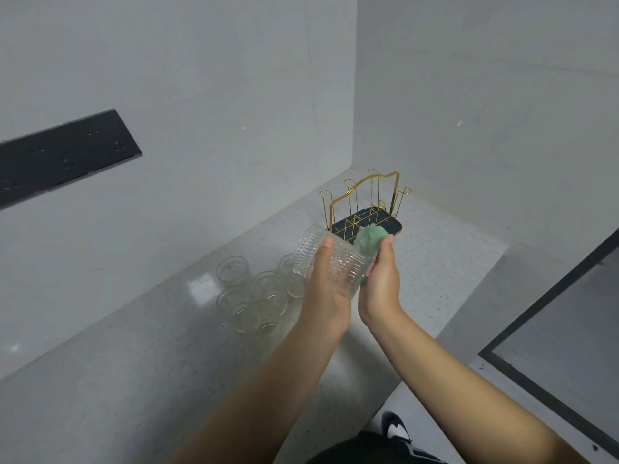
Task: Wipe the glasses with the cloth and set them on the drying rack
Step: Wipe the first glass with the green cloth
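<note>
- Two sets of fingers carry everything right now: the left hand [326,283] curls round the ribbed glass [330,261] from below, thumb laid across its side, while the right hand [382,279] pinches a bunched green cloth [368,241] against the glass's near end.
- Slipping looks like the main risk to me; the glass is tilted well over, held in the air above the desk [150,346], and a hard rub from the cloth could twist it out of that one-handed hold.
- Several more glasses [254,296] stand clustered just beside and below the left hand, so a drop or a low swing of the wrist could knock into them.
- Both forearms reach forward and converge, palms turned toward each other, wrists close together.
- Beyond the hands, the gold wire drying rack [363,204] sits near the corner of the wall with no glass on its prongs that I can see, so setting down hasn't begun.
</note>
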`<state>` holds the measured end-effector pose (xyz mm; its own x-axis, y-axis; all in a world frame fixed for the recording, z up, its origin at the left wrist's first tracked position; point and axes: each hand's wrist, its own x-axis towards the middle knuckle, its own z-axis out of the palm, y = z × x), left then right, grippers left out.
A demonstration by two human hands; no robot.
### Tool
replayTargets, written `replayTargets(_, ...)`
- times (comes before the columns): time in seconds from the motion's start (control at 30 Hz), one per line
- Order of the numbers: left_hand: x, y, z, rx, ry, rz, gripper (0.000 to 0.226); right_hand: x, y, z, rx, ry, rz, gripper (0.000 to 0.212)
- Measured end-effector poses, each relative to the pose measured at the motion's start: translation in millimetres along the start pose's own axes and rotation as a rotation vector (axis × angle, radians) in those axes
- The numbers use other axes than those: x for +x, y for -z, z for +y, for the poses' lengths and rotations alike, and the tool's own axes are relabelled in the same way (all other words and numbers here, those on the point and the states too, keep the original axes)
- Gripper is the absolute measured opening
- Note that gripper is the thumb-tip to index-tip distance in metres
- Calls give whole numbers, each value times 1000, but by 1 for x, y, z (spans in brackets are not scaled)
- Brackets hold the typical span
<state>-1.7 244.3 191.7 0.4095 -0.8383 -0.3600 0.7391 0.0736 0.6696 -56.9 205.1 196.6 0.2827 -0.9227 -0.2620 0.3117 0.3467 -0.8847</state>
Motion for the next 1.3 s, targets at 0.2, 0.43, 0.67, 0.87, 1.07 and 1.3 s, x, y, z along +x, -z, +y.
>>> replayTargets(0.2, 3, 13, -2, 80, 43, -56, 45, -16, 2, 3, -219, 149, 36, 48)
replayTargets(0.43, -6, 21, 14, 437, 14, -348, 41, 3, 10, -21, -441, 149, -40, 54)
replayTargets(0.67, -12, 21, 33, 547, 205, -457, 41, 2, 10, -23, -364, 230, -83, 52)
replayTargets(0.87, -9, 27, 26, 232, 346, -520, 67, 5, 8, -30, -322, 338, -130, 57)
replayTargets(1.07, -12, 30, 9, 610, -50, -168, 70, 25, 5, -36, -746, 530, 228, 66)
replayTargets(1.3, -14, 22, 17, 145, 212, -171, 45, 24, 6, -30, -441, 550, 100, 61)
